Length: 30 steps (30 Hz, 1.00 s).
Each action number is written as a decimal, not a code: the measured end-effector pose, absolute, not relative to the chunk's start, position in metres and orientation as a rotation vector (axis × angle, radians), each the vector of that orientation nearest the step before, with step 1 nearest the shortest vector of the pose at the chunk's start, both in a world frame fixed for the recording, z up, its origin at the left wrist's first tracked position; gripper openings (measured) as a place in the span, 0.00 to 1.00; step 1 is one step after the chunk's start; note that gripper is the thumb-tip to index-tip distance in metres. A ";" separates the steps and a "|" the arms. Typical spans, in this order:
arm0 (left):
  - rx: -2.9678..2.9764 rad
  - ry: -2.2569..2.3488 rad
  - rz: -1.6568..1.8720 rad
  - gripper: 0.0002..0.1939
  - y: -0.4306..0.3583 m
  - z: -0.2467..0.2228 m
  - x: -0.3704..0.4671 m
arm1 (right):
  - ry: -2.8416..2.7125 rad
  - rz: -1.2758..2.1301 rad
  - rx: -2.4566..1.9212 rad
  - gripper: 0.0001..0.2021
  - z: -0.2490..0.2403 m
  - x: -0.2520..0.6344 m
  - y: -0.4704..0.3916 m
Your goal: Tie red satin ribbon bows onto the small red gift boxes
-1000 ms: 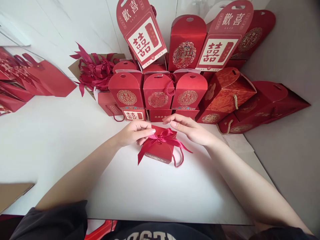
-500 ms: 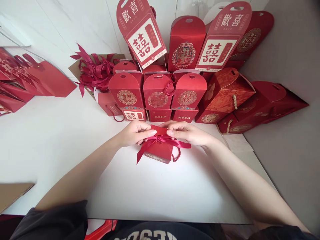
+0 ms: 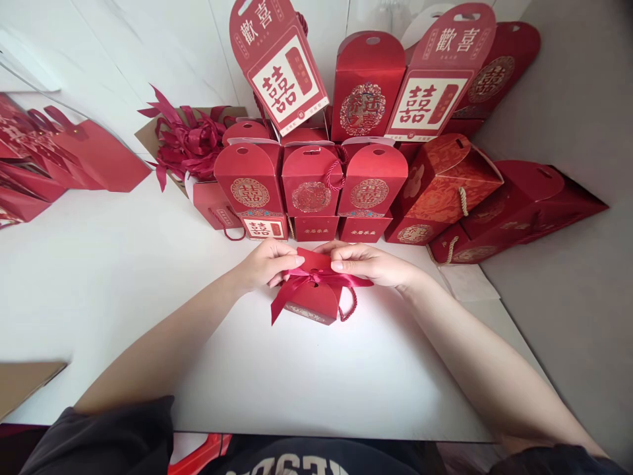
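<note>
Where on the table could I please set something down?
Bare table shows between the forearms, in front of the ribboned box, and from the left forearm to the red packaging. Behind that box, stacked boxes crowd it.

Red boxes [image 3: 254,166] stand stacked by the wall [image 3: 163,46]; brown cardboard [image 3: 27,388] lies apart.

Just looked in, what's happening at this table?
A person has both hands, left and right, on a small red box, one at either side of its top. A ribbon is tied across it in a bow, and a twisted cord loops out at its right side. Behind it stand stacked red boxes, with a ribbon pile to the left.
</note>
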<state>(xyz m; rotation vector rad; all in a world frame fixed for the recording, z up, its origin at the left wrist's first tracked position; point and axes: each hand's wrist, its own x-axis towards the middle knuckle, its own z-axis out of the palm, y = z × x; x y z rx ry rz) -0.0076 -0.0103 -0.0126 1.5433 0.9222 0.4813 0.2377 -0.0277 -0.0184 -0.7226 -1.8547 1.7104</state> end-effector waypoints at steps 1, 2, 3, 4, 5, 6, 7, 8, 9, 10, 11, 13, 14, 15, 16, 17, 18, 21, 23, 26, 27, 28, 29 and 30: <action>1.477 0.881 0.503 0.22 -0.009 -0.017 -0.008 | -1.848 1.707 -0.711 0.19 -0.020 0.238 -0.028; 1.417 0.846 0.525 0.22 -0.007 -0.022 -0.009 | -1.837 1.706 -0.702 0.19 -0.021 0.238 -0.027; 1.369 0.821 0.542 0.22 -0.006 -0.027 -0.010 | -1.825 1.708 -0.692 0.19 -0.022 0.237 -0.027; 1.338 0.803 0.554 0.22 -0.005 -0.031 -0.011 | -1.814 1.712 -0.688 0.18 -0.023 0.237 -0.027; 1.322 0.792 0.560 0.23 -0.005 -0.034 -0.011 | -1.806 1.715 -0.691 0.18 -0.024 0.238 -0.027; 1.316 0.782 0.558 0.23 -0.004 -0.037 -0.012 | -1.804 1.717 -0.698 0.17 -0.025 0.238 -0.027; 1.313 0.770 0.550 0.23 -0.004 -0.039 -0.013 | -1.809 1.721 -0.706 0.16 -0.025 0.238 -0.026; 1.308 0.755 0.539 0.24 -0.004 -0.039 -0.014 | -1.815 1.726 -0.710 0.15 -0.026 0.239 -0.026; 1.303 0.740 0.527 0.24 -0.004 -0.039 -0.015 | -1.815 1.727 -0.716 0.15 -0.025 0.239 -0.026; 1.298 0.725 0.511 0.24 -0.005 -0.038 -0.016 | -1.808 1.710 -0.728 0.15 -0.024 0.239 -0.026; 1.293 0.710 0.490 0.23 -0.005 -0.037 -0.016 | -1.797 1.661 -0.744 0.14 -0.022 0.239 -0.027; 1.290 0.689 0.449 0.22 -0.006 -0.032 -0.016 | -1.797 1.456 -0.794 0.12 -0.016 0.237 -0.031; 1.292 0.683 0.432 0.21 -0.007 -0.029 -0.015 | -1.823 1.316 -0.816 0.11 -0.012 0.235 -0.034; 1.300 0.685 0.414 0.21 -0.007 -0.025 -0.015 | -1.871 1.172 -0.830 0.09 -0.008 0.233 -0.038; 1.315 0.692 0.397 0.20 -0.008 -0.022 -0.015 | -1.937 1.039 -0.833 0.08 -0.004 0.231 -0.042; 1.336 0.704 0.382 0.21 -0.008 -0.020 -0.014 | -2.006 0.929 -0.835 0.06 -0.001 0.228 -0.046; 1.359 0.715 0.367 0.21 -0.009 -0.018 -0.014 | -2.068 0.839 -0.838 0.05 0.002 0.226 -0.050; 1.423 0.722 0.362 0.22 -0.010 -0.015 -0.013 | -2.179 0.703 -0.845 0.02 0.002 0.218 -0.057; 1.456 0.718 0.378 0.22 -0.010 -0.015 -0.013 | -2.188 0.708 -0.845 0.02 -0.002 0.215 -0.058; 1.491 0.728 0.381 0.20 -0.010 -0.016 -0.013 | -2.161 0.792 -0.843 0.01 -0.009 0.214 -0.055; 1.491 0.732 0.380 0.20 -0.010 -0.017 -0.013 | -2.147 0.829 -0.838 0.01 -0.011 0.214 -0.053; 1.486 0.734 0.378 0.19 -0.010 -0.018 -0.013 | -2.133 0.863 -0.828 0.02 -0.014 0.215 -0.051; 1.478 0.734 0.374 0.19 -0.010 -0.019 -0.013 | -2.120 0.891 -0.813 0.02 -0.016 0.215 -0.049; 1.468 0.733 0.370 0.18 -0.010 -0.020 -0.013 | -2.107 0.913 -0.795 0.03 -0.018 0.216 -0.047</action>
